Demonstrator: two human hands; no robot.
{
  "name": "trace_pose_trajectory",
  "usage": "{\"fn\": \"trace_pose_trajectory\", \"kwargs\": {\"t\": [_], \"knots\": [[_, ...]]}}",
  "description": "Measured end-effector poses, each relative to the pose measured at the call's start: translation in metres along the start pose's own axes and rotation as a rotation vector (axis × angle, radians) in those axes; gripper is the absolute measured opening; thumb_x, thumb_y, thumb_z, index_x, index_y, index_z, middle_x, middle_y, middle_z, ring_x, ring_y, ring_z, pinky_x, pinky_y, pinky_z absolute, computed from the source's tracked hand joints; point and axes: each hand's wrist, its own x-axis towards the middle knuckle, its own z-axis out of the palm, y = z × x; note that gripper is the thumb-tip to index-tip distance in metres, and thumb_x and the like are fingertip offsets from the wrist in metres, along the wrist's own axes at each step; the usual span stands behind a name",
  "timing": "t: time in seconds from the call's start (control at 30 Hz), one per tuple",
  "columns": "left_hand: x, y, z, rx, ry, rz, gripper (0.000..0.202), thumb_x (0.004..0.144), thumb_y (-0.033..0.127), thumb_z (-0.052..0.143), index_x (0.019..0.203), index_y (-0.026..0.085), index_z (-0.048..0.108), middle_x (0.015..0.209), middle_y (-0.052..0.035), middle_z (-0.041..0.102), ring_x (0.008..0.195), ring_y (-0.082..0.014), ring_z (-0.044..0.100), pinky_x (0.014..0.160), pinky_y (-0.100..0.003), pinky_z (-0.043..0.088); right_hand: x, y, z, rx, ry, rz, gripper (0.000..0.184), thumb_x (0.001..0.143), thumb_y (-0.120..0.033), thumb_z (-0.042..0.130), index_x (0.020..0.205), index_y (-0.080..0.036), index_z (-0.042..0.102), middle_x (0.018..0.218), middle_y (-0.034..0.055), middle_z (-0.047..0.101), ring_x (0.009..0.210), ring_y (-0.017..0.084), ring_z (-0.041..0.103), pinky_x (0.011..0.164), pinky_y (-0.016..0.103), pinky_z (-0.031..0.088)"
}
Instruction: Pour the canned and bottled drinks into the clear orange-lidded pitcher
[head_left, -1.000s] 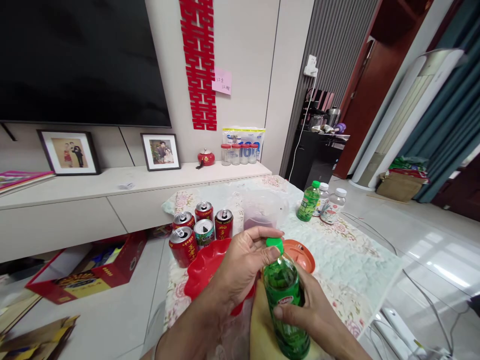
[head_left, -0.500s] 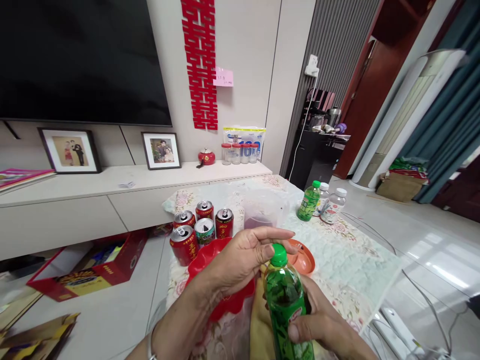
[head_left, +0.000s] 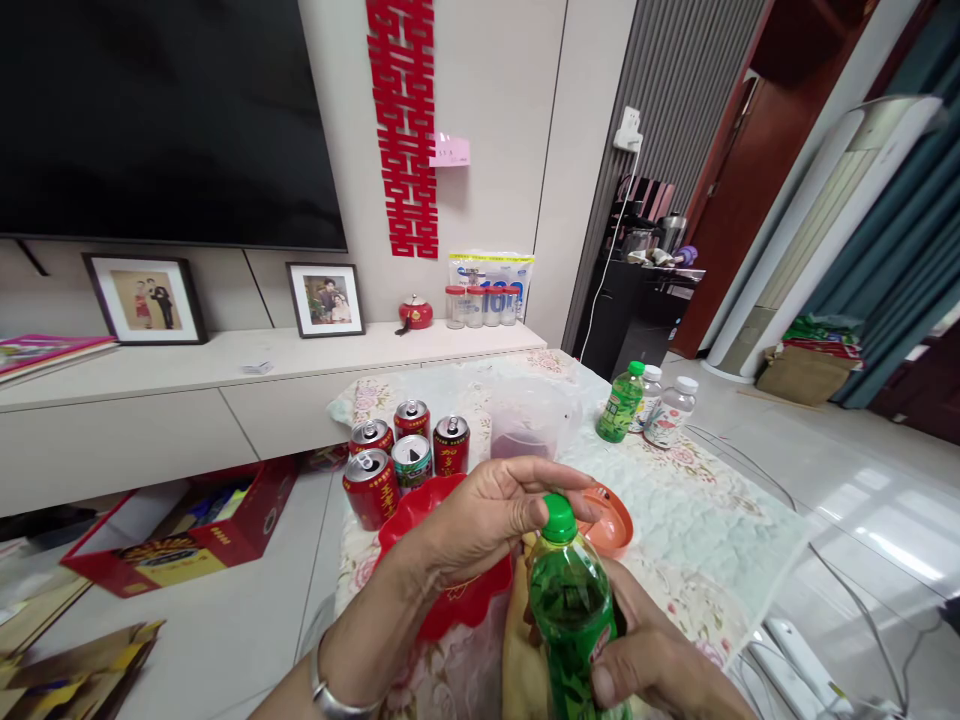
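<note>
A green plastic drink bottle stands slightly tilted in front of me, its lower end cut off by the picture edge. My right hand is wrapped round its body, thumb across the front. At the top, my left hand has its thumb and fingers round the green bottle cap. Behind my left forearm lies a red scalloped dish, partly covered. An orange dish sits just beyond the bottle. A translucent plastic tub stands behind my left hand.
Several drink cans stand together left of the tub. Another green bottle and two white-capped bottles are at the right on the flowered tablecloth. A red carton lies on the floor at left.
The bottle has shifted slightly in my right hand, its lower body swinging a little right. My left hand stays at the cap. The whole view has moved slightly.
</note>
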Motion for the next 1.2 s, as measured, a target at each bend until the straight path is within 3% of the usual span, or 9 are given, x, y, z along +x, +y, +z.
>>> {"fn": "trace_pose_trajectory", "kwargs": {"t": [0.17,0.37,0.47,0.57,0.63,0.77,1.0,1.1,1.2], "knots": [[0.002,-0.003,0.004,0.037,0.239,-0.010,0.047,0.067,0.038,0.100,0.104,0.016,0.082,0.094,-0.0098,0.081,0.089,-0.0183,0.075,0.083,-0.028,0.054,0.002,0.012,-0.006,-0.022,0.083,-0.064,0.064,0.049,-0.031,0.095,0.107,-0.021,0.072,0.088,-0.0020,0.066,0.082,0.017,0.055,0.070,0.027,0.041],[0.000,-0.001,0.015,0.130,0.416,0.034,0.055,0.061,0.044,0.102,0.103,0.016,0.081,0.098,-0.0084,0.080,0.091,-0.0179,0.072,0.084,-0.028,0.053,0.000,0.002,-0.002,-0.172,0.138,-0.137,0.064,0.060,-0.030,0.093,0.118,-0.023,0.069,0.091,-0.0032,0.063,0.087,0.017,0.055,0.075,0.026,0.041],[-0.004,0.005,0.011,0.205,0.243,0.014,0.042,0.074,0.046,0.095,0.101,0.017,0.083,0.101,-0.0099,0.080,0.094,-0.0197,0.072,0.087,-0.030,0.054,-0.001,0.002,-0.007,-0.104,0.042,-0.067,0.065,0.054,-0.032,0.095,0.114,-0.022,0.071,0.090,-0.0024,0.066,0.081,0.016,0.055,0.070,0.026,0.041],[-0.006,0.020,0.003,0.347,-0.006,0.006,0.029,0.087,0.043,0.083,0.107,0.021,0.085,0.115,-0.0122,0.078,0.114,-0.0263,0.070,0.099,-0.035,0.052,0.000,0.008,-0.015,-0.027,-0.031,0.015,0.071,0.045,-0.031,0.097,0.111,-0.020,0.072,0.089,-0.0004,0.071,0.082,0.019,0.061,0.071,0.028,0.043],[-0.006,0.032,0.001,0.500,-0.083,0.020,0.022,0.093,0.036,0.077,0.111,0.025,0.085,0.119,-0.0112,0.078,0.117,-0.0267,0.069,0.100,-0.036,0.052,0.000,0.013,-0.020,0.008,-0.043,0.044,0.074,0.043,-0.029,0.098,0.111,-0.020,0.072,0.089,0.0006,0.073,0.084,0.022,0.064,0.070,0.029,0.044],[-0.002,0.046,0.005,0.726,-0.112,0.114,0.021,0.096,0.033,0.072,0.113,0.028,0.085,0.114,-0.0113,0.078,0.109,-0.0270,0.070,0.098,-0.037,0.051,0.001,0.021,-0.024,0.075,-0.060,0.030,0.073,0.043,-0.029,0.097,0.111,-0.018,0.072,0.089,0.0022,0.075,0.083,0.023,0.069,0.068,0.028,0.044],[-0.001,0.048,0.008,1.031,-0.154,0.225,0.026,0.101,0.035,0.064,0.120,0.027,0.081,0.105,-0.0103,0.075,0.096,-0.0246,0.068,0.091,-0.031,0.048,0.005,0.014,-0.020,0.099,-0.123,0.045,0.078,0.041,-0.035,0.101,0.111,-0.020,0.071,0.084,0.0011,0.073,0.080,0.022,0.070,0.072,0.030,0.050],[-0.003,0.049,0.009,1.104,-0.207,0.195,0.019,0.099,0.034,0.067,0.110,0.026,0.080,0.092,-0.0055,0.074,0.078,-0.0193,0.064,0.077,-0.026,0.046,0.003,0.014,-0.023,0.052,-0.171,0.100,0.080,0.038,-0.033,0.101,0.110,-0.016,0.071,0.085,0.0034,0.073,0.079,0.021,0.069,0.072,0.030,0.050],[-0.005,0.042,0.009,1.074,-0.163,0.196,0.017,0.092,0.038,0.071,0.093,0.021,0.074,0.067,0.0024,0.060,0.056,-0.0120,0.050,0.056,-0.023,0.036,0.001,0.018,-0.027,0.058,-0.147,0.143,0.088,0.037,-0.027,0.101,0.119,-0.018,0.069,0.092,0.0032,0.074,0.085,0.023,0.068,0.072,0.030,0.049]]}}
